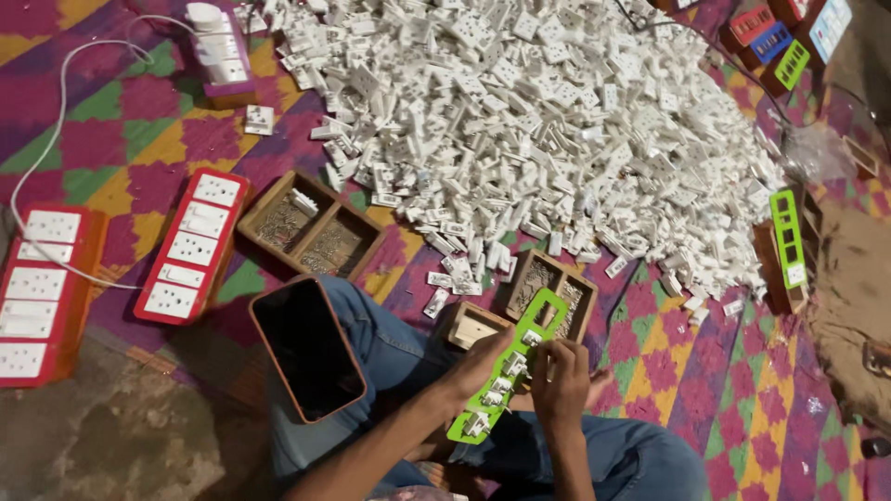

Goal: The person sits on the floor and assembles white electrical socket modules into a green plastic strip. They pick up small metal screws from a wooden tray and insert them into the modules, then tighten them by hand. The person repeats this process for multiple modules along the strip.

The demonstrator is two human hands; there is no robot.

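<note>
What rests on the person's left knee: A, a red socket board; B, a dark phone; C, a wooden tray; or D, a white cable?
B: a dark phone lies on the jeans, while both hands hold the green frame.

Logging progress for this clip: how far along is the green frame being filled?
Done: several white sockets sit in the lower slots of the green frame. In hand: the left hand steadies the frame while the right hand works at a middle slot. Left: the upper slots are open, and a big socket pile remains.
</note>
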